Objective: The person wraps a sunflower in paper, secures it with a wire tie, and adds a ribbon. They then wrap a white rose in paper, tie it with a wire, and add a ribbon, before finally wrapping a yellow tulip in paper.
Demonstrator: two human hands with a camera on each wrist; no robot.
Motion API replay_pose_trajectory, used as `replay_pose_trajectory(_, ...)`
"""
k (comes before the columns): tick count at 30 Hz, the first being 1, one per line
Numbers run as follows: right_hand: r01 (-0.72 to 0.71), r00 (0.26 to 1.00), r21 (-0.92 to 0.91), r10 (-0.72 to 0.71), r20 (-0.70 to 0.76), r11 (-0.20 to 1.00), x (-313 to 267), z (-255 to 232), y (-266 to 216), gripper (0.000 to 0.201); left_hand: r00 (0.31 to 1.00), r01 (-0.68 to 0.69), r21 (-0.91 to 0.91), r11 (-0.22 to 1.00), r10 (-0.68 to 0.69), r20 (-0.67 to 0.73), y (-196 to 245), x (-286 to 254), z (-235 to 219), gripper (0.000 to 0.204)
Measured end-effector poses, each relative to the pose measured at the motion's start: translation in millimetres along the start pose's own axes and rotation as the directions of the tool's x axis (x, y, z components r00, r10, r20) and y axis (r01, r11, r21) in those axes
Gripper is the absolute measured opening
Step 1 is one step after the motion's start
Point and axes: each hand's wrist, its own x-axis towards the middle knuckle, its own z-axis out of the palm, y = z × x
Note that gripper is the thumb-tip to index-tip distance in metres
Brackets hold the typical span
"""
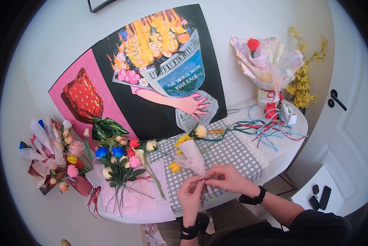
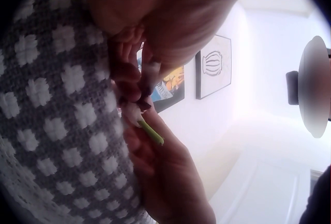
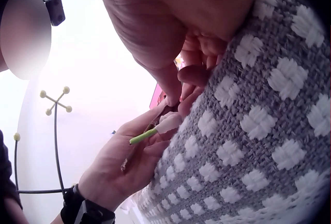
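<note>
A small bouquet wrapped in pale pink paper (image 1: 193, 160) lies on the checked cloth, yellow flowers (image 1: 184, 140) at its top. Both hands meet at its narrow lower end. The left hand (image 1: 191, 194) pinches there with thumb and forefinger; the right hand (image 1: 229, 179) pinches close beside it. In the left wrist view a green stem (image 2: 151, 132) sticks out of the white wrapping between the hands. The right wrist view shows that stem (image 3: 143, 136) too, with a thin brown ribbon end (image 3: 124, 163) against the left palm. The fingertips partly hide the ribbon.
Loose flowers (image 1: 122, 160) lie on pink paper (image 1: 151, 205) at the left. A wrapped bouquet (image 1: 270, 65) stands at the back right, near tangled blue and red ribbons (image 1: 266, 129). A painted panel (image 1: 163, 110) leans on the wall. A cream rose (image 1: 200, 131) lies behind the bouquet.
</note>
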Motion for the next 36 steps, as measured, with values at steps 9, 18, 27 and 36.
replay_pose_trajectory(9, 0.06, 0.997, -0.047, -0.058, 0.056, 0.997, 2.9, -2.2, 3.8, 0.015, 0.999, 0.021, 0.024, 0.999, -0.022, 0.024, -3.3, 2.8, -2.8, 0.01)
replay_pose_trajectory(18, 0.136, 0.991, -0.185, -0.132, 0.034, 0.973, 5.0, 0.7, 5.9, 0.019, 0.999, -0.004, 0.017, 1.0, 0.004, 0.037, -10.9, 5.9, -3.8, 0.009)
replay_pose_trajectory(27, 0.131, 0.991, -0.038, -0.13, 0.027, 0.991, 5.1, -1.0, 6.0, 0.013, 0.997, 0.069, 0.0, 0.998, -0.069, 0.014, 2.9, 6.7, -4.2, 0.005)
replay_pose_trajectory(36, 0.14, 0.99, -0.102, -0.141, -0.001, 0.985, 1.2, -1.7, -0.1, 0.016, 0.996, 0.078, -0.004, 0.997, -0.078, 0.045, 3.2, 8.1, -5.3, 0.006)
